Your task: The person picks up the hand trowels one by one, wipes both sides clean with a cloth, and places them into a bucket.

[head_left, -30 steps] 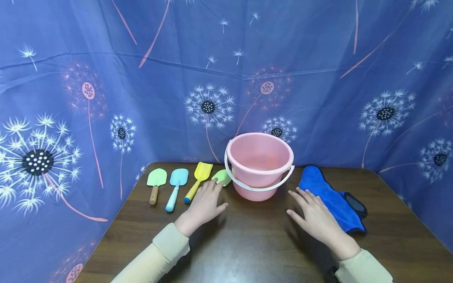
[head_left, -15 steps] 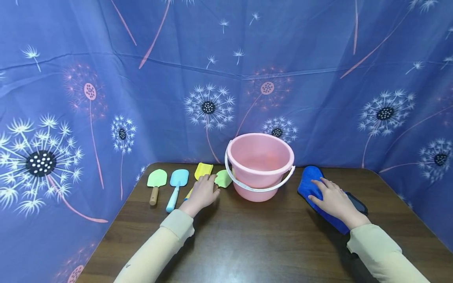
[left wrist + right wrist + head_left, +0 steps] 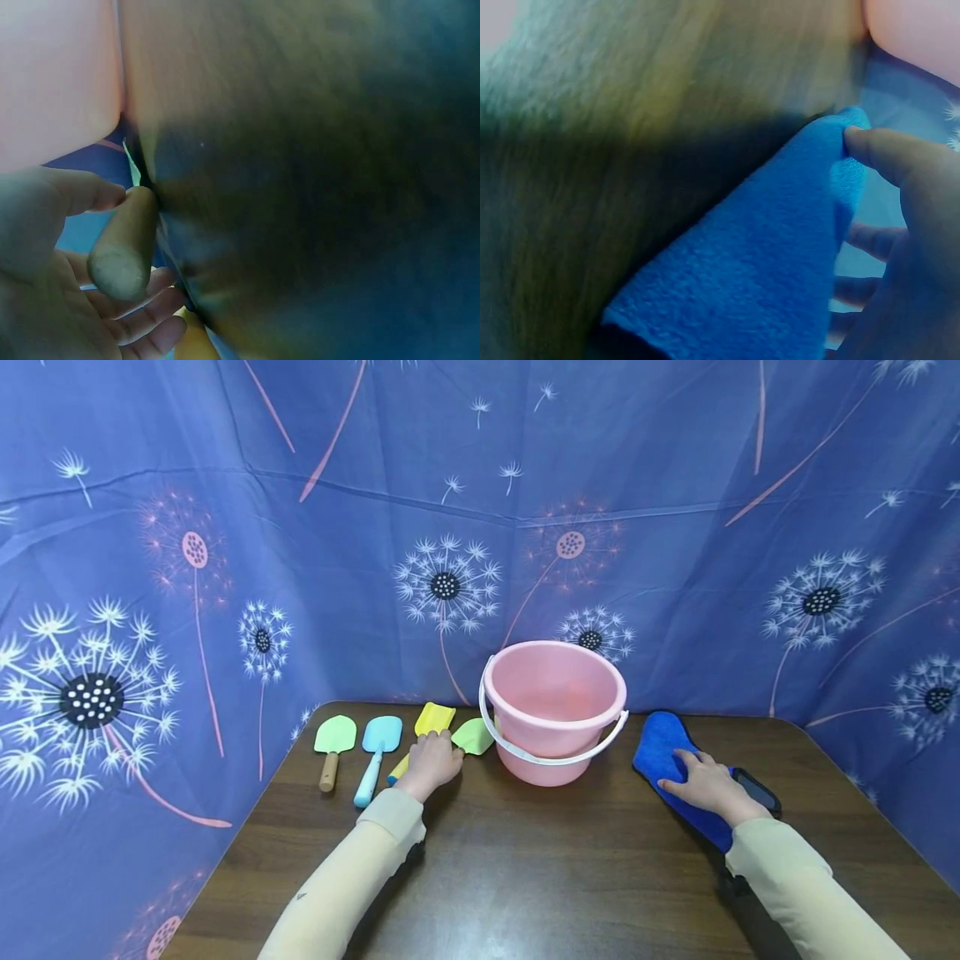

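Observation:
My left hand (image 3: 432, 762) lies just left of the pink bucket (image 3: 553, 710). In the left wrist view its thumb and fingers (image 3: 142, 324) curl round the wooden handle (image 3: 124, 247) of a light green shovel (image 3: 474, 737). That shovel's blade lies against the bucket's base. My right hand (image 3: 705, 785) is on the blue cloth (image 3: 660, 739) right of the bucket. In the right wrist view the thumb presses the blue cloth (image 3: 765, 262) at its edge, with the fingers curled on the far side.
Another green shovel (image 3: 334, 737), a blue shovel (image 3: 378, 739) and a yellow shovel (image 3: 433, 720) lie in a row at the back left of the dark wooden table (image 3: 540, 877). A black item (image 3: 759, 791) shows beside the cloth. Blue dandelion curtains enclose three sides.
Both hands moved away from me. The left went onto the green shovel's handle and closed round it. The right slid from the cloth's edge onto the cloth and curled on it.

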### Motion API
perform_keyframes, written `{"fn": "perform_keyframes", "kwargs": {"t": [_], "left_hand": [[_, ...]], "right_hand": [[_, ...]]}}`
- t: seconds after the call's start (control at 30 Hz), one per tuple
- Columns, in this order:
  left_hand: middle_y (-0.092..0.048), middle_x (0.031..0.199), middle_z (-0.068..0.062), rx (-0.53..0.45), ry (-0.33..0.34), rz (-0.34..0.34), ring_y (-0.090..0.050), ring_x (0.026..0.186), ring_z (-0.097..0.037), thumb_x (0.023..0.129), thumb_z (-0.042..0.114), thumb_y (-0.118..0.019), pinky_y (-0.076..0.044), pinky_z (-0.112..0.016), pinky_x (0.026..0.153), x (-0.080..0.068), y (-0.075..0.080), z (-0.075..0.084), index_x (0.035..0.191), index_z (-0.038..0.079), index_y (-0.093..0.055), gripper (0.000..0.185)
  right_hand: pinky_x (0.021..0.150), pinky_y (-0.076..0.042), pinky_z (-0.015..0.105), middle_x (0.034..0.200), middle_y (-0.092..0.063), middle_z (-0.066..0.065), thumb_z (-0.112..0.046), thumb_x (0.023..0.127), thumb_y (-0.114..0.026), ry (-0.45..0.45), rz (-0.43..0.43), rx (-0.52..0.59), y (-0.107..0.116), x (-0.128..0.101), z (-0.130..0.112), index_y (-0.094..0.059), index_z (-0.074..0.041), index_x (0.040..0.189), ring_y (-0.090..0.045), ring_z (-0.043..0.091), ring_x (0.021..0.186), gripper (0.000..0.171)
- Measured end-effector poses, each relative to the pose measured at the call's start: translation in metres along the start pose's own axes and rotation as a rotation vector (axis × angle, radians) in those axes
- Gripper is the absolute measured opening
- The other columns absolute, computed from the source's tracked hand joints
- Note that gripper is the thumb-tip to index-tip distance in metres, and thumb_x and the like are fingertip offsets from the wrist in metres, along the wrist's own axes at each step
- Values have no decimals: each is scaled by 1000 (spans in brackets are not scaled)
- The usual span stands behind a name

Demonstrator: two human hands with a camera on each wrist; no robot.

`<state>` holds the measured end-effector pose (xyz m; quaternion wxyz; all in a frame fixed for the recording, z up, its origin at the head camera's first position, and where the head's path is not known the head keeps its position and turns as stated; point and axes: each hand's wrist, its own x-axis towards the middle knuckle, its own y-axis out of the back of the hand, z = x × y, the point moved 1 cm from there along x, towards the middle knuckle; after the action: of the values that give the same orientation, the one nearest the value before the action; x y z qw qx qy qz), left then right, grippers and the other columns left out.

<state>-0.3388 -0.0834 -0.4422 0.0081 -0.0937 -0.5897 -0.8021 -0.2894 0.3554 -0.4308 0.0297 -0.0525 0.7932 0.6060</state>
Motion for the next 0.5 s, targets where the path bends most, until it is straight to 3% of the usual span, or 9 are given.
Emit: {"fn": "perform_keyframes", "kwargs": {"t": [0.2, 0.37, 0.5], "left_hand": [[-59, 94, -20, -16, 65, -23, -59, 88, -37, 87, 28, -59, -48, -50, 71, 6, -5, -1, 101, -1, -59, 32], [-58, 99, -20, -30, 126, -105, -62, 88, -36, 86, 30, -61, -48, -48, 65, 8, -10, 1, 104, 0, -57, 36], [-60, 103, -20, -7, 126, -172, -62, 90, -35, 87, 28, -59, -49, -47, 64, 10, -12, 3, 110, -1, -56, 37]], "right_hand": [[84, -26, 78, 130, -27, 44, -56, 82, -60, -13, 6, -64, -7, 9, 6, -32, 10, 137, -25, 62, 114, 91], [83, -24, 79, 129, -31, 40, -44, 86, -62, 24, 20, -109, -10, 13, 8, -39, 8, 133, -28, 61, 113, 73], [82, -25, 79, 129, -35, 37, -32, 89, -61, 44, 9, -115, -11, 14, 7, -41, 5, 132, -31, 59, 113, 60]]}}
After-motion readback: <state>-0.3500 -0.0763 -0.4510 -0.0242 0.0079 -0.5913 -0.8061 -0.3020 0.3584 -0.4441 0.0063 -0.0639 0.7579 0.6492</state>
